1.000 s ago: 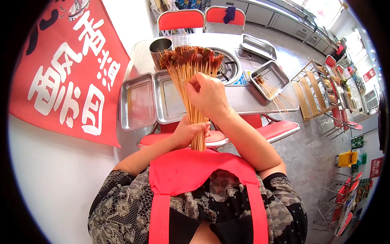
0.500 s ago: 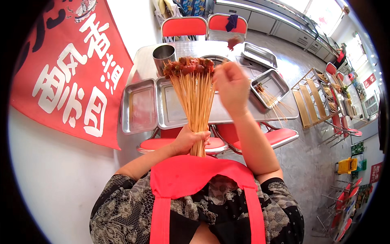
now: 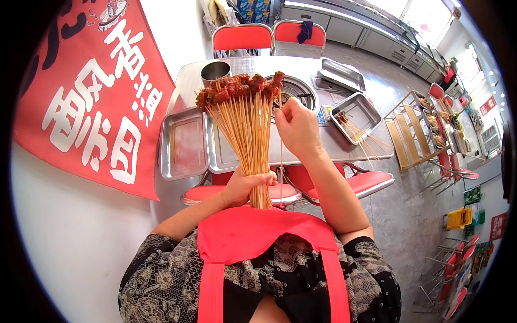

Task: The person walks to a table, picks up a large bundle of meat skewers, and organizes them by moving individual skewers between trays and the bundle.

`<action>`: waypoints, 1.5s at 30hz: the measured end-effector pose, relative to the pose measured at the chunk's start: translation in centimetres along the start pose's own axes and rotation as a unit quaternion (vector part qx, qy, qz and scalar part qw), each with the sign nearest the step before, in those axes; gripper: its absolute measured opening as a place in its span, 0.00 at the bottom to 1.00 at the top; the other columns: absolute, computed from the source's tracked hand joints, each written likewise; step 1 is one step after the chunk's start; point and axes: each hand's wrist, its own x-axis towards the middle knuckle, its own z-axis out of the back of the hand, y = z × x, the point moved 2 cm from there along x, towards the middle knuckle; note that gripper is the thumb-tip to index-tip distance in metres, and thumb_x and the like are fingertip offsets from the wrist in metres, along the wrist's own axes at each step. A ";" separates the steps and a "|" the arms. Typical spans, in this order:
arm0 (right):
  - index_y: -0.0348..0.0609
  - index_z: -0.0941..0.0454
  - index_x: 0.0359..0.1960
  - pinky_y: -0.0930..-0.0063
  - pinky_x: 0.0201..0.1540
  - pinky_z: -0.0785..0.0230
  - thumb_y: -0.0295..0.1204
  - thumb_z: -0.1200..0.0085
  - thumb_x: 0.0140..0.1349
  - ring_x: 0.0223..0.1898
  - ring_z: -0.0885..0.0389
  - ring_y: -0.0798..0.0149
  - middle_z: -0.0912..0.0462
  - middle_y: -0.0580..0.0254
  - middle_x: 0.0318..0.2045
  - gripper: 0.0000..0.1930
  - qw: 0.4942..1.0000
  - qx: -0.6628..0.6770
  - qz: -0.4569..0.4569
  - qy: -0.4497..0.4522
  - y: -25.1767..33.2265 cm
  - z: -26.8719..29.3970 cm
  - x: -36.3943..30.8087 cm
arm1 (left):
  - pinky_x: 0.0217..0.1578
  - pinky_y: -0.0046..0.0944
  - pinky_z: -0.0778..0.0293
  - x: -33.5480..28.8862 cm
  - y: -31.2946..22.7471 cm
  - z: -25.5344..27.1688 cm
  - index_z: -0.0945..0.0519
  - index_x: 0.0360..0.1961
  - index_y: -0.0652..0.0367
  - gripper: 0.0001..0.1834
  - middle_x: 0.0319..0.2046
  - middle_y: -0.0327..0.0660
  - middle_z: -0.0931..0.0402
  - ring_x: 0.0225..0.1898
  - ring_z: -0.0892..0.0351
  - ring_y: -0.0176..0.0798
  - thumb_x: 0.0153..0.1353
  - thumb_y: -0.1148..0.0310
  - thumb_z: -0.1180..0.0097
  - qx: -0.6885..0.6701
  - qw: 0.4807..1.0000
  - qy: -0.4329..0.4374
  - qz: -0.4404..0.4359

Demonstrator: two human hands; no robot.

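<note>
The left hand [image 3: 243, 185] is closed around the bundle [image 3: 250, 140] low on its sticks, above the table's near side, likely so the meat [image 3: 234, 89] can fan out clear at the far end. The right hand [image 3: 300, 129], fingers curled, pinches a single skewer [image 3: 281, 153] just right of the bundle, presumably high for control (whether its stick touches the left fingertips, I cannot tell). In the right tray [image 3: 370, 110], loose skewers [image 3: 353, 128] overhang the near rim, seemingly too long to fit.
</note>
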 end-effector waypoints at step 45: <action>0.36 0.25 0.19 0.57 0.35 0.28 0.33 0.46 0.50 0.28 0.20 0.46 0.22 0.45 0.20 0.12 0.996 -0.021 0.003 0.082 4.5 -3.3 0.6 | 0.32 0.38 0.26 -1.1 -0.6 -0.1 0.31 0.36 0.61 0.06 0.22 0.39 0.31 0.24 0.28 0.35 0.60 0.74 0.47 0.009 0.999 0.044 0.001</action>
